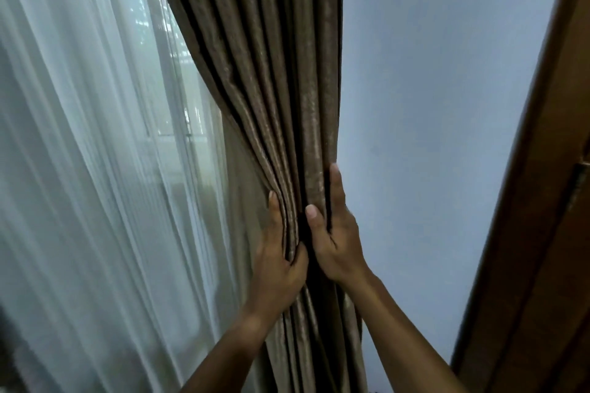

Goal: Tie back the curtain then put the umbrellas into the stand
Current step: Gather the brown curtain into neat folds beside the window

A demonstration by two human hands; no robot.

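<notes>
A brown pleated curtain (271, 80) hangs in the middle of the view, gathered into a narrow bunch at hand height. My left hand (277, 258) grips the bunch from its left side, fingers wrapped behind the folds and thumb in front. My right hand (335, 233) holds the right edge of the bunch, thumb on the front folds and fingers reaching behind the fabric. No tie-back, umbrellas or stand are in view.
A sheer white curtain (95, 169) covers the window on the left. A plain pale wall (431, 105) fills the right side behind the curtain. A brown wooden door frame (542, 201) runs along the far right edge.
</notes>
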